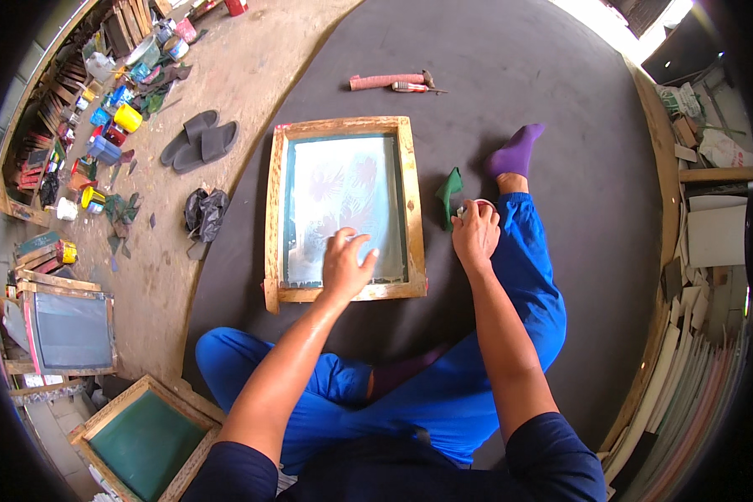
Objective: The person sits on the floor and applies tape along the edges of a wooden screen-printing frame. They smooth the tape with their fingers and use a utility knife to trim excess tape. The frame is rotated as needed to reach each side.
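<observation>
A wooden-framed printing screen (410, 167) lies flat in front of me, with pale leaf-like shapes on its mesh and a dark green border. My left hand (348, 263) is over the lower part of the mesh, fingers bent and apart, holding nothing; whether the fingertips touch the mesh I cannot tell. To the right of the screen, my right hand (476, 233) is closed from above over a small thing with a pinkish-red and white rim, mostly covered by the fingers. Just beside that hand is a crumpled green cloth or scrap (448, 194).
Beyond the screen on the dark mat (552, 92) lie a pink-handled hammer (381, 81) and a screwdriver (410, 87). Dark slippers (201, 142), a black plastic bag (205, 213) and several paint cans (128, 118) are leftward. Another screen (146, 439) rests lower left. My legs flank the work.
</observation>
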The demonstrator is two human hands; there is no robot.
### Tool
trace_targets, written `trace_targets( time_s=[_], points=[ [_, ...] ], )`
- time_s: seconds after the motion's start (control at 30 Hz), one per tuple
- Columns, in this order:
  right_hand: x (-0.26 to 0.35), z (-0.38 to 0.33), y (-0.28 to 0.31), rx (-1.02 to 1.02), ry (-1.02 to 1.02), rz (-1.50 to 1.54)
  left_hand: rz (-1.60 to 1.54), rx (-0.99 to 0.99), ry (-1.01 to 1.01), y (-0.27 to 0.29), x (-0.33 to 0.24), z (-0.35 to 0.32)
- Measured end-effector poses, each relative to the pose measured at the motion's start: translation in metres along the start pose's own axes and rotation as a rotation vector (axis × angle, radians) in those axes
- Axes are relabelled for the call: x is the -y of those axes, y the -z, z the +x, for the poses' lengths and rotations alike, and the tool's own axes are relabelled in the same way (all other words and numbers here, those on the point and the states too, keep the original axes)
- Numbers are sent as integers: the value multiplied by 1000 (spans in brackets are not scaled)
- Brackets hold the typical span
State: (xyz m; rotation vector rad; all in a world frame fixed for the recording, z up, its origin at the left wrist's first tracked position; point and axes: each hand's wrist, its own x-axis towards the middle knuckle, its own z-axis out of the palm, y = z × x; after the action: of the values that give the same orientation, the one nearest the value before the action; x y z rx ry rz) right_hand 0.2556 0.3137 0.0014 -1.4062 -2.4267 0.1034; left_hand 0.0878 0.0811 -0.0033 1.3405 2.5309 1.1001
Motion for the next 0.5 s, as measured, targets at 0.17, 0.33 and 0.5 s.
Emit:
trace_targets(
  time_s=[0.17, 0.33, 0.5],
  points=[
    [-15, 10, -20, 14, -14, -8, -84, 92, -53, -26, -47, 9],
    [-21, 13, -26, 60, -27, -39, -111, 147, -53, -36, -61, 6],
    [-35, 9, -14, 119, -87, 184, -183, 172, -11, -32, -74, 9]
  ],
)
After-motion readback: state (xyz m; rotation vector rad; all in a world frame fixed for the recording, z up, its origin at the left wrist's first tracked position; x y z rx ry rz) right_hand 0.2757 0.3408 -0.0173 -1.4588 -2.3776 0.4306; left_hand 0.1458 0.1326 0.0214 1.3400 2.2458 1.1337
